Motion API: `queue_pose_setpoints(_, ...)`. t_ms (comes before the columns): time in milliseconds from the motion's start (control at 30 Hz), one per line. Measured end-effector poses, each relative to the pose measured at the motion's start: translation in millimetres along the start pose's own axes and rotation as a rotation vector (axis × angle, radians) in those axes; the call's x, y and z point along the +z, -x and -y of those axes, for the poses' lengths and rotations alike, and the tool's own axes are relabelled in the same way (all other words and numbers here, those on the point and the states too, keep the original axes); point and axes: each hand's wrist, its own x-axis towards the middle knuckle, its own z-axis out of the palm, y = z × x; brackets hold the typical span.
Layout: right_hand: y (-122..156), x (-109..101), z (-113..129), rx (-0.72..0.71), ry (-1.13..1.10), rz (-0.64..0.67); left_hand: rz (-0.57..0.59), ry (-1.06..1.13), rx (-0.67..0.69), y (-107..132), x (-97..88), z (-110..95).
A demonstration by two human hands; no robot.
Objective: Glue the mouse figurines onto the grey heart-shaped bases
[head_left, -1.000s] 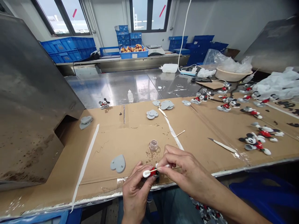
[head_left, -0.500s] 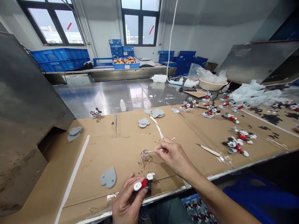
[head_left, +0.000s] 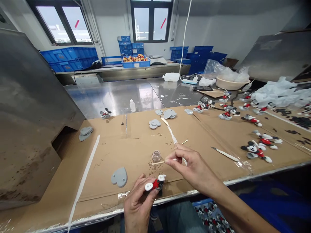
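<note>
My left hand (head_left: 141, 204) is closed round a small Mickey Mouse figurine (head_left: 155, 184) in red and white, its white feet turned up toward me. Between the thumb and fingers of my right hand (head_left: 187, 165) is a thin wooden stick (head_left: 157, 162), its tip just in front of a small glass jar (head_left: 156, 156). Brown specks lie on the cardboard round the jar. A grey heart-shaped base (head_left: 119, 177) with small pegs lies flat to the left of the figurine.
Grey heart bases (head_left: 155, 123) lie in small piles farther back. A craft knife (head_left: 225, 154) and several figurines (head_left: 257, 150) are on the right. A small bottle (head_left: 132, 105) stands behind the cardboard (head_left: 104, 181). A metal housing (head_left: 29, 123) borders the left.
My right hand has drawn the stick's tip out of the jar and toward the figurine. My left hand still holds the figurine. The whole view has shifted slightly.
</note>
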Motion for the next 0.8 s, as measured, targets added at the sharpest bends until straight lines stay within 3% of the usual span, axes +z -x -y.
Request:
queue_pose_setpoints(133, 16.7, -0.4, 16.9, 0.0, -0.066, 0.135, 0.086, -0.036, 0.031, -1.1, -3.7, 2.1)
queue_pose_setpoints(333, 22.0, 7.1, 19.8, -0.025, -0.027, 0.205, 0.075, -0.025, 0.04, -1.1, -3.4, -0.8)
queue_pose_setpoints(800, 28.7, -15.7, 6.5, 0.093, 0.004, 0.12, 0.03, -0.016, 0.064, -0.7, -3.5, 1.0)
